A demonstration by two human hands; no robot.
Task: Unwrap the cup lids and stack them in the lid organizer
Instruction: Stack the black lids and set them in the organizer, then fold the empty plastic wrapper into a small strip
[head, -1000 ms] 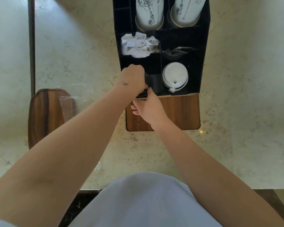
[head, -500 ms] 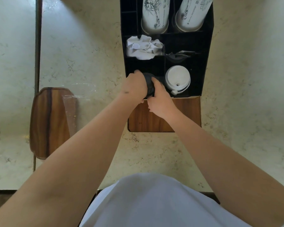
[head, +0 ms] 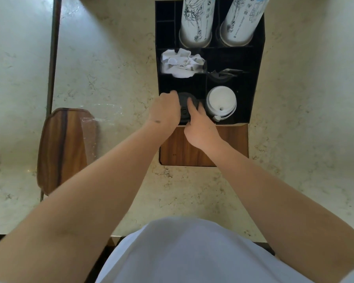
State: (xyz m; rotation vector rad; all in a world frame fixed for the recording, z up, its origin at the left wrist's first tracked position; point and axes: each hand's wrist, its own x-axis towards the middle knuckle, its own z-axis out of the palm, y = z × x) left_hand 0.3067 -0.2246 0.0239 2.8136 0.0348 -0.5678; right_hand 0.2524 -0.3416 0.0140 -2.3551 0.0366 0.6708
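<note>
Both hands meet over the near-left compartment of the black lid organizer (head: 255, 82): left hand (head: 165, 111) curls round the left side of the black lids (head: 185, 108), right hand (head: 199, 127) lays fingers on top, thumb at the near edge. White lids (head: 221, 100) sit in the adjacent right compartment. Beyond: crumpled napkins (head: 181, 63), then two paper cup stacks (head: 195, 23).

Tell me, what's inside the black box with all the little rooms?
The black box holds two tall paper cup stacks, crumpled white napkins, white lids, and black lids gripped by both hands. The hands cover whatever lies under the black lids.
</note>
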